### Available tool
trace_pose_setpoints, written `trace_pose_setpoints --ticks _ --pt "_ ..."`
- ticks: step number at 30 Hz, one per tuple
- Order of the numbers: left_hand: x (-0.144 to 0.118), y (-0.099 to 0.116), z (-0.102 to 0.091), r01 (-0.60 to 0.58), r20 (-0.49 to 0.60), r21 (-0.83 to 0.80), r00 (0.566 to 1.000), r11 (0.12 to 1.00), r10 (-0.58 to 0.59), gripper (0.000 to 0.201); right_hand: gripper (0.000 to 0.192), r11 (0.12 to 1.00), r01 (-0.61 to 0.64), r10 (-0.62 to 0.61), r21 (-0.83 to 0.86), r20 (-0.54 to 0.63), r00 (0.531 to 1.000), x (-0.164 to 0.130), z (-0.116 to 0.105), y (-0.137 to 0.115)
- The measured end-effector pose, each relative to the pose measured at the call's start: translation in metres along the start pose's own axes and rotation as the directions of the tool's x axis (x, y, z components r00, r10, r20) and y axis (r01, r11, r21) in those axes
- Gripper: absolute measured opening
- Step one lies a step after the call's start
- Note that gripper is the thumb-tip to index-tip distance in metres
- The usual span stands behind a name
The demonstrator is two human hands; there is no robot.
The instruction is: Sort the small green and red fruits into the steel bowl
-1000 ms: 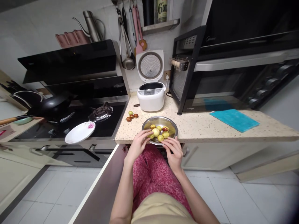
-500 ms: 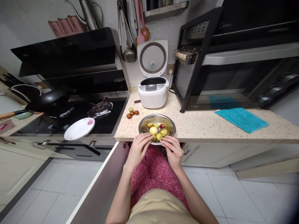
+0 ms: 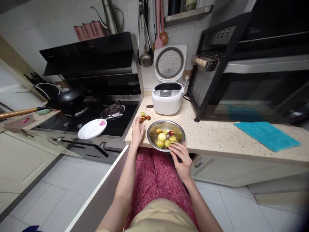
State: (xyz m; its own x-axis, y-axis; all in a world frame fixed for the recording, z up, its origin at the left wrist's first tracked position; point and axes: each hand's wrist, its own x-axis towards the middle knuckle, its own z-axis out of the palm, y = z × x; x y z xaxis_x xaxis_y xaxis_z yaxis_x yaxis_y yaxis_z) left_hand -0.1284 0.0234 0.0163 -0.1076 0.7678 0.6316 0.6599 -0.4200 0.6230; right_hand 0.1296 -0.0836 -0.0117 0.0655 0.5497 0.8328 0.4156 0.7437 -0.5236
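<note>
A shallow steel bowl (image 3: pixel 182 133) at the counter's front edge holds several jujubes (image 3: pixel 162 137), mostly yellow-green with some brown patches. My right hand (image 3: pixel 182 158) rests its fingertips at the bowl's near right rim, beside a green jujube, fingers stretched and thumb apart. To the left of the bowl, my left hand (image 3: pixel 137 133) lies over the counter with its fingers extended, close to a small group of brown jujubes (image 3: pixel 148 118) and a green one (image 3: pixel 143 114). Its fingertips partly cover a brown jujube there; whether they touch it I cannot tell.
Behind the bowl stands a white rice cooker (image 3: pixel 167 102) with its lid raised. A white plate (image 3: pixel 89 130) sits by the black stove (image 3: pixel 114 124), with a wok (image 3: pixel 69 100) farther left. On the right are a blue cloth (image 3: pixel 267 135) and an oven (image 3: pixel 256 87). Below, a cabinet door (image 3: pixel 101 190) stands open.
My left hand has left the bowl and moved leftward to the loose jujubes on the counter. My right hand stays at the bowl's rim. The view has shifted left.
</note>
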Motion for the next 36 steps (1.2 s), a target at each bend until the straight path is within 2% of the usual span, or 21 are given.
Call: trace_pose_setpoints --ticks 3,6,9,12,15,18,22,24,28,32,36 --pt "0.017 -0.025 0.016 0.040 0.052 0.036 0.998 0.999 -0.042 0.064 0.028 1.000 0.018 -0.018 -0.010 0.009 1.000 0.000 -0.001 0.000" --pt "0.022 -0.041 0.030 0.053 0.056 0.039 0.997 0.998 -0.055 0.055 0.029 1.000 0.021 -0.020 -0.018 0.018 1.000 -0.001 -0.001 0.001" --pt "0.022 -0.046 0.035 0.049 0.007 0.023 0.999 0.999 -0.049 0.043 0.029 1.000 0.013 -0.012 -0.024 0.017 1.000 -0.002 0.000 0.002" --pt "0.022 -0.043 0.032 0.071 -0.030 0.028 0.997 0.997 -0.070 0.032 0.030 1.000 0.002 -0.002 -0.027 0.016 1.000 -0.003 0.000 0.001" --pt "0.023 -0.034 0.026 0.086 -0.052 0.037 0.995 0.996 -0.084 0.024 0.030 1.000 -0.002 0.003 -0.020 0.017 1.000 -0.004 0.001 0.001" --pt "0.021 -0.019 0.021 0.052 -0.073 -0.006 0.996 0.999 -0.053 0.024 0.032 1.000 -0.002 0.002 -0.011 0.006 1.000 -0.004 0.002 0.001" --pt "0.007 0.013 0.012 -0.030 -0.134 -0.178 0.991 0.984 0.006 0.028 0.036 1.000 0.005 -0.005 -0.007 0.014 1.000 -0.004 0.002 0.002" --pt "-0.005 0.032 0.006 -0.086 -0.128 -0.207 0.990 0.975 0.060 0.029 0.036 1.000 0.007 -0.007 -0.009 0.027 1.000 -0.005 0.002 0.003" --pt "-0.026 0.068 -0.009 -0.142 0.041 -0.216 0.987 0.966 0.155 0.029 0.037 1.000 0.012 -0.012 -0.019 0.021 1.000 -0.005 0.002 0.003" --pt "-0.035 0.085 -0.017 -0.070 0.240 -0.225 0.963 0.972 0.125 0.027 0.036 1.000 0.017 -0.017 -0.016 0.020 1.000 -0.004 0.003 0.002" --pt "-0.037 0.085 -0.014 -0.013 0.245 -0.209 0.967 0.978 0.065 0.026 0.034 1.000 0.006 -0.005 -0.018 0.021 1.000 -0.003 0.002 0.000"
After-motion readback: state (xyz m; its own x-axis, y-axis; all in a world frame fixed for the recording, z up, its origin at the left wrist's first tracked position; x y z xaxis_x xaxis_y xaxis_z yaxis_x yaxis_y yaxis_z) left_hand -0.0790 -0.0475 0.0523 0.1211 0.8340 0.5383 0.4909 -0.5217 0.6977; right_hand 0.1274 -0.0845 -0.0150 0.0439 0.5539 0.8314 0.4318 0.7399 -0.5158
